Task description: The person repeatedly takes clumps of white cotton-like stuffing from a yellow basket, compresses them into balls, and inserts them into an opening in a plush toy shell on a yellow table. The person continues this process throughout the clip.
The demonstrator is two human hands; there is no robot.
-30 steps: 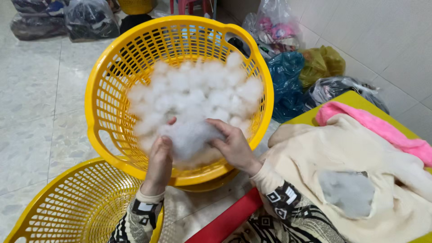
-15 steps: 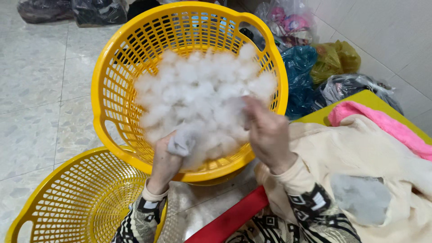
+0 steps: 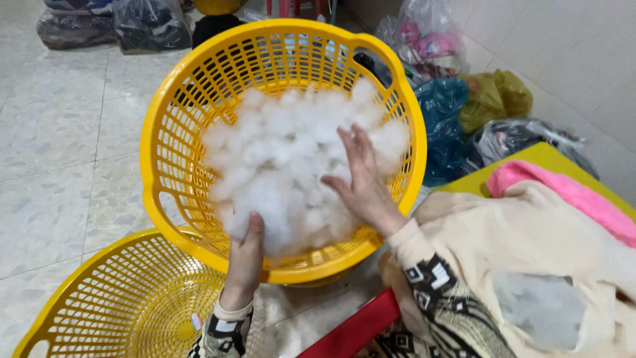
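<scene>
Tiled floor [image 3: 59,152] lies under the yellow basket [image 3: 179,119]. Since a moment ago my right hand [image 3: 361,182] has opened flat on the white stuffing [image 3: 285,159]; my left hand [image 3: 246,255] still pinches a clump.

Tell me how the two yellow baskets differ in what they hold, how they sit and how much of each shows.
The upper basket is heaped with white stuffing; the lower basket shows only bare mesh. The upper one is tipped toward the camera with the left hand at its near rim and the right hand on the stuffing; no hand touches the lower one. The upper shows whole; the lower is cut off by the frame. Both are round yellow plastic lattice.
</scene>
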